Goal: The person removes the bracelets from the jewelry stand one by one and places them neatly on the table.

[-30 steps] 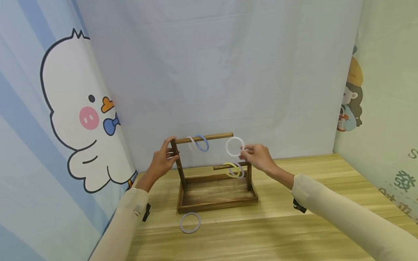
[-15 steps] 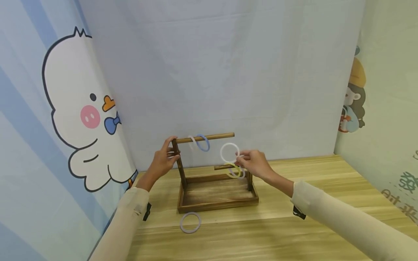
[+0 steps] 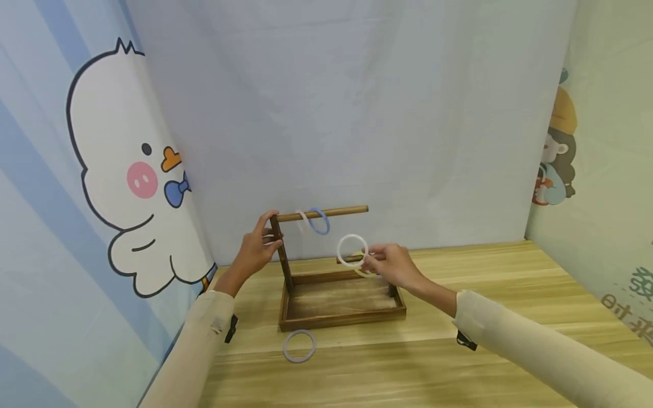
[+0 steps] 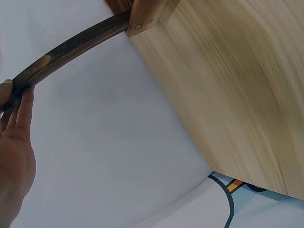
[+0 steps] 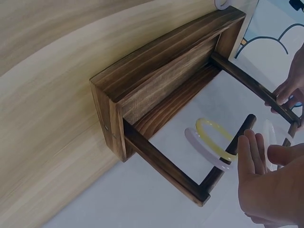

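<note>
With thumb and fingers, my left hand (image 3: 259,249) grips the top of the tall left post (image 4: 71,47) of a dark wooden stand (image 3: 342,321). My right hand (image 3: 395,264) pinches a white ring (image 3: 339,249) by its right edge, in front of the lower bar (image 3: 343,260) in the head view. A yellow ring (image 5: 209,124) and a pale purple ring (image 5: 199,145) hang on that lower bar, mostly hidden behind the right hand in the head view. From the upper bar (image 3: 347,211) hang a blue ring (image 3: 326,225) and a pale pinkish ring (image 3: 301,218).
A greyish purple ring (image 3: 285,347) lies on the wood-grain table (image 3: 408,362) in front of the stand's tray base. A plain pale curtain (image 3: 357,113) hangs behind the stand, with printed cloth on both sides.
My right hand has moved down and to the left with the white ring, from near the upper bar's end to the lower bar. The left hand keeps its grip on the post.
</note>
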Action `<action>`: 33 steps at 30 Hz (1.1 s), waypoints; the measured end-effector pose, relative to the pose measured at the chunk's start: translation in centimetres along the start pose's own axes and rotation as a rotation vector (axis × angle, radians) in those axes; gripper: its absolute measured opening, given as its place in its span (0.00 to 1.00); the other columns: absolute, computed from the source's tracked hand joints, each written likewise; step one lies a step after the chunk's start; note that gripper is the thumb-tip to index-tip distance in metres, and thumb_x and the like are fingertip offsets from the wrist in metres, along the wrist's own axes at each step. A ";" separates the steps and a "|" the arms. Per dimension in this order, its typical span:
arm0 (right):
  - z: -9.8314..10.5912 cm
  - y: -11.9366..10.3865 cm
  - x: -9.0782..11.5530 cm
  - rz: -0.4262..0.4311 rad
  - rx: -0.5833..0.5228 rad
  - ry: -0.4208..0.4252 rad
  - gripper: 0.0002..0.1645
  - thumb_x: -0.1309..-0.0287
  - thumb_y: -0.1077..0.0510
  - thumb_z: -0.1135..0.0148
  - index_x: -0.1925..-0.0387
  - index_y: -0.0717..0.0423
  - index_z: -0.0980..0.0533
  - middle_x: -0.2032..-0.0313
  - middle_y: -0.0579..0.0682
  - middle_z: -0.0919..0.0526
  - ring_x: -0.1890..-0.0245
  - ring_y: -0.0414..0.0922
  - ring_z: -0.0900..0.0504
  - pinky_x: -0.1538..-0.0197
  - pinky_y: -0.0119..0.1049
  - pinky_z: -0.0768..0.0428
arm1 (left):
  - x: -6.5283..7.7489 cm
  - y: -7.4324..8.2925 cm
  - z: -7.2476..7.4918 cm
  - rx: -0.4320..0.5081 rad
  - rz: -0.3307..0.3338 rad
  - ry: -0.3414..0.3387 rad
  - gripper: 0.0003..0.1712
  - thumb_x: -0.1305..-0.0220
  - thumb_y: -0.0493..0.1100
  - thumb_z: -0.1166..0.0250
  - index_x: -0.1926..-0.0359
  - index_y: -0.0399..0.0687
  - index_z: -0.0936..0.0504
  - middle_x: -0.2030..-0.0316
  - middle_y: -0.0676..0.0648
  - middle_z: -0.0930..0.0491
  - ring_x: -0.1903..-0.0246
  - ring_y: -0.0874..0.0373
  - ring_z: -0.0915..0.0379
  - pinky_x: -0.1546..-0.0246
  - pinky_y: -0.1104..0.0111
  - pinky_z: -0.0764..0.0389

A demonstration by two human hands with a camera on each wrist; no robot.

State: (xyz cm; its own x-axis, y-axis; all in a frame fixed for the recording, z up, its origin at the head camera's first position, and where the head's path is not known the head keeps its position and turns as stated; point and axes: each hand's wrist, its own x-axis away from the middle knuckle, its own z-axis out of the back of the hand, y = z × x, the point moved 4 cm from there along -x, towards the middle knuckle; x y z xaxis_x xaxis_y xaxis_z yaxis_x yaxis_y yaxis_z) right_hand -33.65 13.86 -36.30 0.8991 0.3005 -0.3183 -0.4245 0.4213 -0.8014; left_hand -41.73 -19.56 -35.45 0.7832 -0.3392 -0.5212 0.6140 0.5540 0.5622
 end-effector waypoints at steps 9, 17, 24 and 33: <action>-1.4 0.2 0.6 0.012 0.000 -0.027 0.16 0.28 0.67 0.39 0.44 0.74 0.20 0.60 0.64 0.10 0.61 0.52 0.08 0.62 0.33 0.09 | -0.1 0.0 0.0 0.015 0.017 -0.005 0.46 0.32 0.26 0.33 0.22 0.53 0.43 0.48 0.29 0.17 0.48 0.37 0.15 0.49 0.55 0.11; -2.7 0.9 1.5 0.034 0.012 -0.063 0.15 0.29 0.67 0.39 0.46 0.73 0.18 0.62 0.61 0.10 0.64 0.51 0.08 0.61 0.39 0.08 | 0.0 0.0 0.0 0.004 0.012 -0.006 0.46 0.32 0.26 0.33 0.22 0.54 0.44 0.48 0.29 0.17 0.48 0.37 0.16 0.48 0.54 0.12; -3.8 1.0 2.1 0.073 0.026 -0.111 0.11 0.29 0.68 0.40 0.51 0.73 0.17 0.64 0.60 0.09 0.65 0.52 0.08 0.63 0.36 0.09 | 0.0 0.0 0.1 -0.002 0.004 -0.003 0.46 0.32 0.27 0.33 0.21 0.54 0.44 0.48 0.29 0.17 0.48 0.37 0.16 0.48 0.54 0.12; -5.2 1.0 3.3 0.062 0.005 -0.185 0.12 0.27 0.68 0.41 0.50 0.72 0.18 0.66 0.61 0.10 0.64 0.56 0.09 0.63 0.43 0.08 | 0.0 -0.1 0.1 -0.016 -0.036 0.002 0.45 0.31 0.28 0.33 0.22 0.54 0.43 0.49 0.30 0.16 0.48 0.38 0.15 0.48 0.56 0.12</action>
State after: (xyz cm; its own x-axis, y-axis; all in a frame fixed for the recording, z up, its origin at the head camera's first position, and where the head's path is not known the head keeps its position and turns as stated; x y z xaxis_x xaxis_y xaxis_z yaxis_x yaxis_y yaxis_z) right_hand -30.52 10.87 -40.78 0.8363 0.4782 -0.2684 -0.4798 0.4012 -0.7803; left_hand -41.79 -19.67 -35.46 0.7607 -0.3576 -0.5418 0.6399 0.5537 0.5330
